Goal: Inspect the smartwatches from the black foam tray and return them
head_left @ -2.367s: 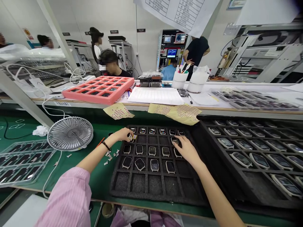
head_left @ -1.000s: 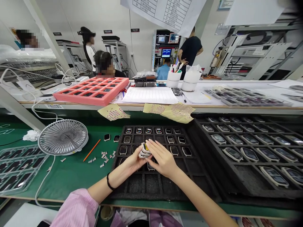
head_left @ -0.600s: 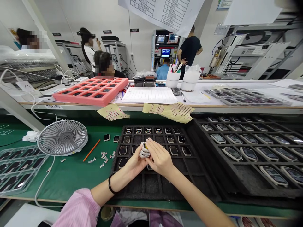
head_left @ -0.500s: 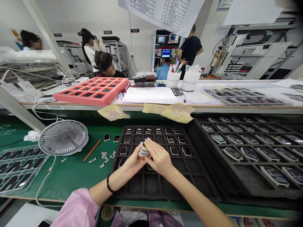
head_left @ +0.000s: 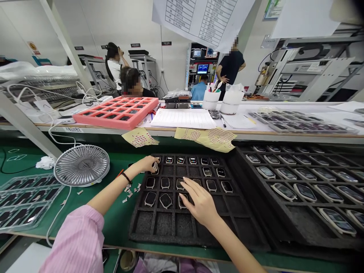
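Observation:
Over the upper left of a black foam tray (head_left: pixel 176 226), my left hand (head_left: pixel 145 164) is curled round a few small pale-edged watch cases (head_left: pixel 155 167); its fingers partly hide them and the slots below. My right hand (head_left: pixel 200 201) hovers palm down over the middle of the tray, fingers stretched out, nothing seen in it. Its fingertips are close to a watch case (head_left: pixel 180 184) and another watch case (head_left: pixel 182 202), partly covered. Several watch faces stand in the slots; the top row includes a watch with a lit screen (head_left: pixel 180 160).
A grey fan (head_left: pixel 82 165) stands to the left, near small white tabs (head_left: pixel 129 193) and clear plastic trays (head_left: pixel 21 204). Another foam tray of watches (head_left: pixel 301 189) lies right. The shelf holds a pink foam tray (head_left: pixel 121 123) and papers (head_left: pixel 183 118). Co-workers are beyond.
My hands have come apart. The left one moved up and left with the watch cases to the tray's edge; the right one lowered slightly and its fingers spread. The view shifted a little.

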A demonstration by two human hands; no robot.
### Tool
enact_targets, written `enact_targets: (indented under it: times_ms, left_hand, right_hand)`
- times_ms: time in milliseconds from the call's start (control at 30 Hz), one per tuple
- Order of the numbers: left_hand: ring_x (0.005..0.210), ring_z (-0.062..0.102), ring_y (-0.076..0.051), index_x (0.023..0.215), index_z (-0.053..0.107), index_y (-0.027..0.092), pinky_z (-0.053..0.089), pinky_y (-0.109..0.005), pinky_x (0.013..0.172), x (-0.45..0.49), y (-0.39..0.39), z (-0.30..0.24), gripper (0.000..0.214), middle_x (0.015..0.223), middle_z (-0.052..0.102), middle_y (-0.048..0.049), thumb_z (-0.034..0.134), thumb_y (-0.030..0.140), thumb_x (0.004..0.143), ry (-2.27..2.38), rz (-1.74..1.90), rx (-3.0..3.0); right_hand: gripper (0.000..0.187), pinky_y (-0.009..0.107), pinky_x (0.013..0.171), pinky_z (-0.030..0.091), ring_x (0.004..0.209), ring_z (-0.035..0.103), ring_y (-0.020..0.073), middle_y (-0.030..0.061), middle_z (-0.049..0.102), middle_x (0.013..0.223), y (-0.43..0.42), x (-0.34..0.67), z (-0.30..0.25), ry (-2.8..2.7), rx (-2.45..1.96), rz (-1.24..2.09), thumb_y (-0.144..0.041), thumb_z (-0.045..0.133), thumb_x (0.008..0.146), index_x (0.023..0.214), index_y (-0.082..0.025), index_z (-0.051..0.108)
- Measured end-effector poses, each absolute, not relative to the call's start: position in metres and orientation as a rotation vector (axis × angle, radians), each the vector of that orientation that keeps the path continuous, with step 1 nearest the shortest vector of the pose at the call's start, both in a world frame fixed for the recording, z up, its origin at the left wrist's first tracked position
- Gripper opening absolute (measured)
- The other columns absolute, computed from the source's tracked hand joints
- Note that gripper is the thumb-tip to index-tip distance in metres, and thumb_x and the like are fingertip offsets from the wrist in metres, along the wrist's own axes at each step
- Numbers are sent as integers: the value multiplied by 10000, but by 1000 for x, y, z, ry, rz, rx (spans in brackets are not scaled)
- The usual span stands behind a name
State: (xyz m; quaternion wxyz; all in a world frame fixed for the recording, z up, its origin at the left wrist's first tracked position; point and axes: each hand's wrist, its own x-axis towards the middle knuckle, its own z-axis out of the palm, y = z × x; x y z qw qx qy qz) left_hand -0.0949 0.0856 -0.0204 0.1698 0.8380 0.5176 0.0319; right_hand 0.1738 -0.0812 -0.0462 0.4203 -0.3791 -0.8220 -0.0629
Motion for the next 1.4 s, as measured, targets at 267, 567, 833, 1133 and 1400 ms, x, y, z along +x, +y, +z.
enact_targets:
  times_ms: [267, 567, 833, 1133, 1400]
  left_hand:
    - [1037, 617, -239, 1073, 622, 177, 457, -247, 838, -99, 85, -27, 480, 1137, 660, -67, 725, 144, 606, 1313, -129, 2541]
    - [968, 658, -247, 1113, 609, 195, 481, -256, 785, -87, 80, -35, 525, 1086, 695, -70, 695, 87, 606, 1355, -180, 2538]
    - [1002, 653, -241, 1133, 582, 178, 487, -263, 825, -100, 63, -34, 489, 1106, 688, -56, 695, 166, 657, 1459, 95, 2490]
    - [1113, 593, -235, 1260, 461, 209, 483, -340, 944, -68, -55, -11, 505, 1221, 614, -94, 614, 153, 782, 1285, 710, 2564]
    - [1128, 557, -265, 1380, 318, 192, 506, -412, 915, -36, -111, -19, 662, 1186, 585, -132, 442, -33, 770, 1286, 592, 2678]
  right_hand:
    - [292, 392, 832, 586, 1026, 673, 252, 133, 696, 1140, -88, 171, -49, -2029, -938, -119, -184, 505, 913, 1174, -161, 633]
    - [259, 384, 809, 590, 949, 696, 240, 112, 721, 1075, -89, 163, -55, -2047, -953, -97, -175, 496, 916, 1119, -173, 658]
    - [248, 380, 838, 582, 960, 691, 229, 101, 729, 1028, -99, 157, -55, -1995, -945, 121, -172, 494, 912, 1086, -188, 670]
    - [577, 410, 885, 561, 1103, 634, 232, 127, 629, 1234, -94, 131, -53, -1614, -983, 1036, -319, 525, 913, 1443, -243, 312]
    - [540, 460, 1010, 453, 1255, 502, 285, 127, 527, 1360, -103, 88, -66, -1613, -1009, 1050, -366, 577, 850, 1356, -228, 449]
